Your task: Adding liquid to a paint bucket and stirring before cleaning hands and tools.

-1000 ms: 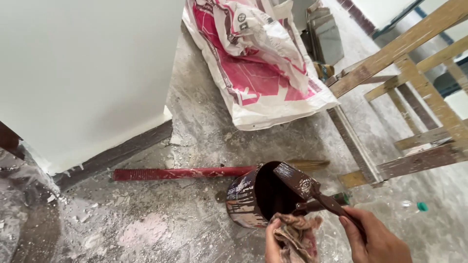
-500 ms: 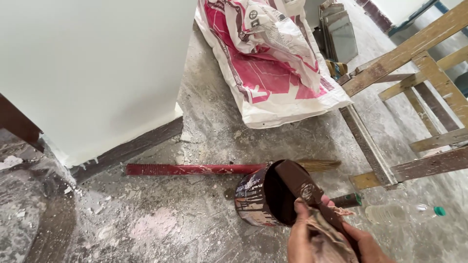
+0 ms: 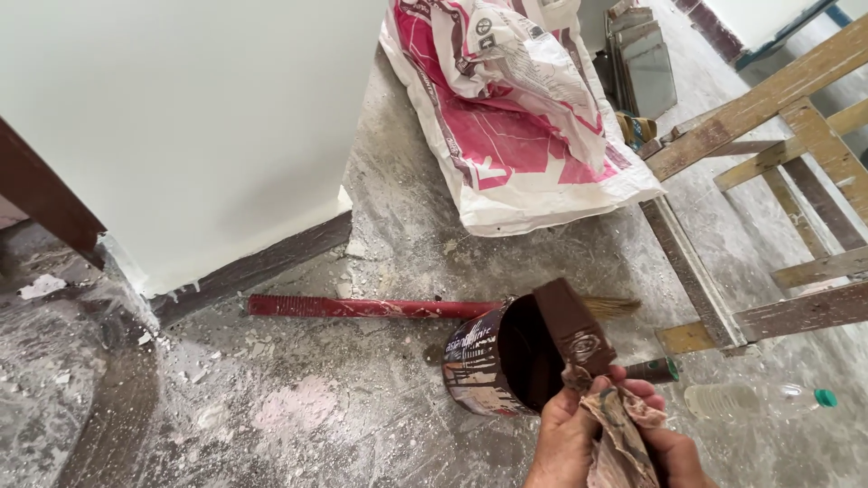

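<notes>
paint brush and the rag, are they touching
Touching. The head view shows the stained rag wrapped against the base of the paint brush, both bunched in the hands beside the paint can.

- Sack [image 3: 520, 117]: large, white with pink-red printed panels, crumpled, lying on the floor against the wall, top centre.
- Paint tin [image 3: 493, 361]: round, open, dark printed label around its side, tilted, just above the hands.
- Plastic bottle [image 3: 759, 398]: clear, green cap, lying on the floor at right, beside the wooden frame.
</notes>
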